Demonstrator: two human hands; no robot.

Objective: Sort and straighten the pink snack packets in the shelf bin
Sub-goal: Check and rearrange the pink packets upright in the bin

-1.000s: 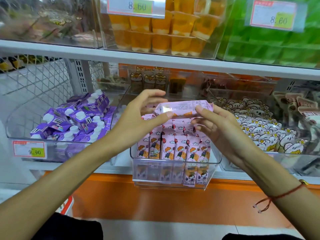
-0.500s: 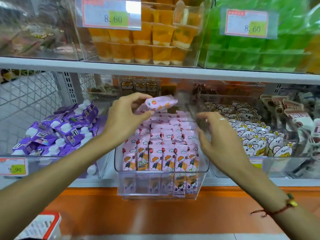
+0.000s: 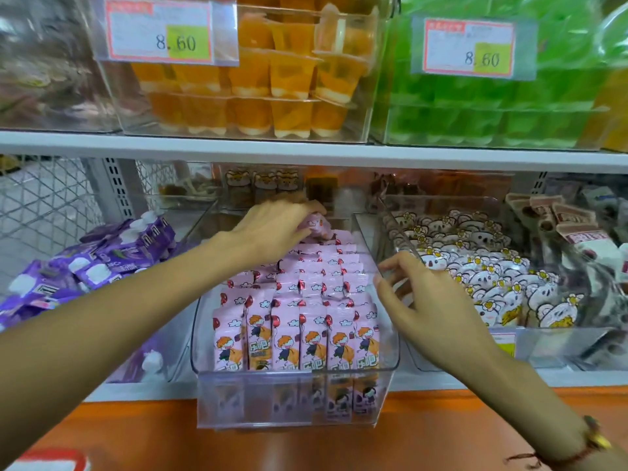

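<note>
My right hand hangs with an empty, loose grip, fingers spread at the right wall of the clear bin; if I lean on that wall the bin, already overhanging the shelf edge, could slide or tip. Inside, the pink packets stand upright in tight rows. Further back, my left hand grips one loose packet over the back rows; pushed in carelessly, it could knock the neighbours over. Purple pouches fill the bin to the left, white packets the one to the right.
</note>
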